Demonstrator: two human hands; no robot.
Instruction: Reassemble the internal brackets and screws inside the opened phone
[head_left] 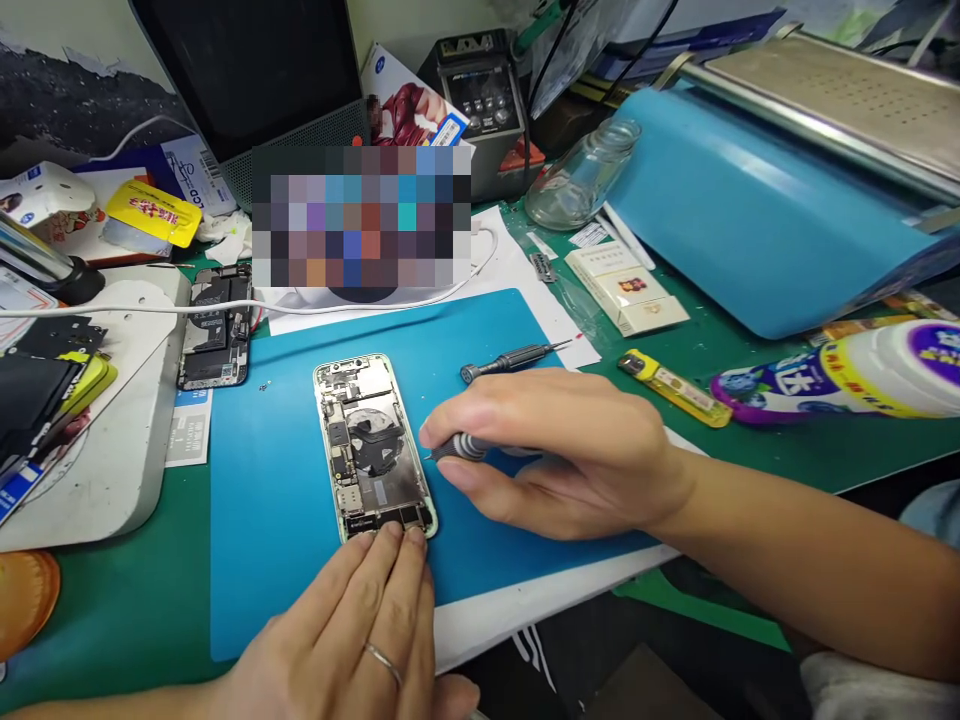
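Note:
An opened phone (371,445) with its insides bare lies on a blue mat (285,560). My left hand (360,630), a ring on one finger, presses its flat fingertips on the phone's near end. My right hand (555,450) is closed round a small screwdriver (457,448); its tip points at the phone's right edge. A second screwdriver (514,358) lies on the mat just beyond my right hand.
Another opened phone (216,330) lies at the mat's far left beside a white stand (120,470). A glass jar (581,175), a cigarette pack (626,288), a yellow lighter (675,388), a plastic bottle (847,375) and a rolled blue mat (750,220) crowd the right.

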